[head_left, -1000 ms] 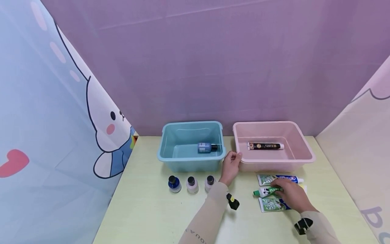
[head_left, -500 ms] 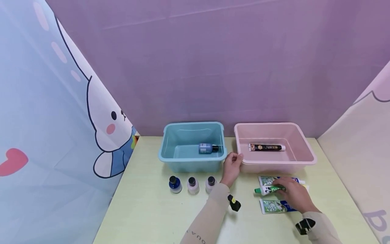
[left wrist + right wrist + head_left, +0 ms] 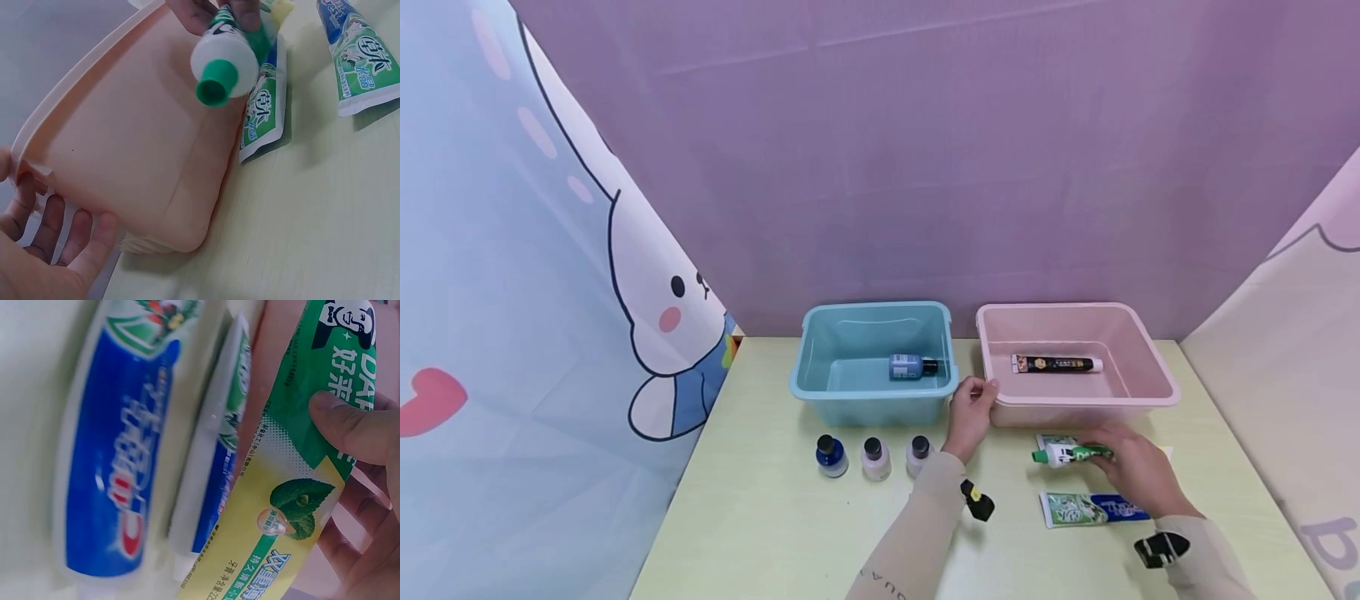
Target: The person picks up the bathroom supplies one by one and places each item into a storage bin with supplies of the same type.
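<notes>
**Right hand (image 3: 1138,471) hoists the green-and-white tube (image 3: 1071,454) toward the pink bin (image 3: 1086,401)!**

And up it comes! Half a second ago the tube sits lower, farther from the bin; now it's raised just before the bin's front wall, cap pointing left, pinched between thumb and fingers. The left hand (image 3: 972,408) hasn't budged, gripping the pink bin's rim near its front-left corner. More of the front blue-and-green tube (image 3: 1093,509) shows now, lying toward the table's (image 3: 760,533) right edge. The rear blue-and-green tube (image 3: 265,106), though, has nearly vanished from the head view behind hand and tube; it lies close along the bin's front wall. That wall stands between the lifted tube and the black tube (image 3: 1052,364) inside, unmoved.

Over along the table's far edge, the teal bin (image 3: 872,393) holds a blue bottle (image 3: 906,367) on its side. Before it stand a dark blue bottle (image 3: 831,458) and two pale bottles (image 3: 876,461), the right one partly covered by the left sleeve (image 3: 917,517).
</notes>
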A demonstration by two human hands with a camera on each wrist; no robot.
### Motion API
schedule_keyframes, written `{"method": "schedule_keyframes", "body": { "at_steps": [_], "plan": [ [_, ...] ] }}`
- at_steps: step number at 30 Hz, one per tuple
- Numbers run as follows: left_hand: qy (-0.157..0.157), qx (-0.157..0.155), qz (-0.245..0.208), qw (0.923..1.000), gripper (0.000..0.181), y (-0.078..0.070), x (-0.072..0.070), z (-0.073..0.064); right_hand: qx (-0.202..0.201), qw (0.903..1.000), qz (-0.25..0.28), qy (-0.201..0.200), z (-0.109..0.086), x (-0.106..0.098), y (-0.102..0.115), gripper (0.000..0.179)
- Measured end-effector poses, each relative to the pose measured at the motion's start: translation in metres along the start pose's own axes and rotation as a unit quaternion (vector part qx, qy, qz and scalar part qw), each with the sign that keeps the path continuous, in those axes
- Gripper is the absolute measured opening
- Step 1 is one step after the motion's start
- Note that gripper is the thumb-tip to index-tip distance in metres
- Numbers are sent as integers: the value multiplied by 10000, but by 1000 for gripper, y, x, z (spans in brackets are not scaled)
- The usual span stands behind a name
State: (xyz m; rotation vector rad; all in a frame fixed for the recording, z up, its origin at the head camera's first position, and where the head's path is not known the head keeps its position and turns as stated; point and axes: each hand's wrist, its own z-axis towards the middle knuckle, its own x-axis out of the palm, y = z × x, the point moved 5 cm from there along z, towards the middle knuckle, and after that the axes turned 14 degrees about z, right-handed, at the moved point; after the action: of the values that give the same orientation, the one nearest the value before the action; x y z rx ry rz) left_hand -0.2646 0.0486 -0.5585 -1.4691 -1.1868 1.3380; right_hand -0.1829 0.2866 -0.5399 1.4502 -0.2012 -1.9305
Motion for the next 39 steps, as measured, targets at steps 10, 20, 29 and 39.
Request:
{"method": "schedule_keyframes", "body": {
  "at_steps": [10, 20, 29, 39],
  "plan": [
    [113, -11, -141, 9998, 26, 1, 0, 0, -345, 9992, -97, -194, 7, -17, 7, 41],
    [108, -70, 13, 9999, 24, 2, -1, 1, -565, 9977, -237, -291, 18, -31, 19, 36],
    [96, -185, 9, 9998, 23, 1, 1, 1, -850, 9951, -321, -393, 31, -45, 30, 44],
    [127, -183, -117, 9997, 21, 0, 1, -1, -1245, 9907, -387, -398, 49, -59, 37, 43]
  ]
}}
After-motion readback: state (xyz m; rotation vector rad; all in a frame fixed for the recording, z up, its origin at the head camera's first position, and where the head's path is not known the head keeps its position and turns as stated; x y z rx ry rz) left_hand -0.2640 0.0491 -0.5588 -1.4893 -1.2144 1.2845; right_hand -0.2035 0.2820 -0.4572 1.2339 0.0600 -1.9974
